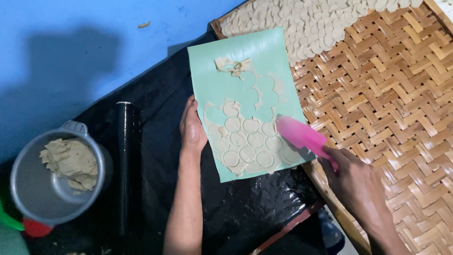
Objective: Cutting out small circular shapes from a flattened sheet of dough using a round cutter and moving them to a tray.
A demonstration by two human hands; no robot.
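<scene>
A mint-green flexible sheet (pixel 240 66) lies tilted over a black surface and the edge of a woven tray. Thin rolled dough (pixel 245 141) covers its lower half, cut into several round discs, with empty round gaps higher up. My left hand (pixel 192 127) holds the sheet's left edge, fingers tucked under it. My right hand (pixel 351 182) grips a pink spatula (pixel 302 136), whose blurred blade rests on the sheet's right edge among the dough discs.
A woven bamboo tray (pixel 391 104) fills the right side, with many dough discs (pixel 311 19) laid at its top. A black rolling pin (pixel 128 165) lies on the black sheet (pixel 160 94). A grey pot (pixel 59 179) at left holds a dough lump. Blue floor is behind.
</scene>
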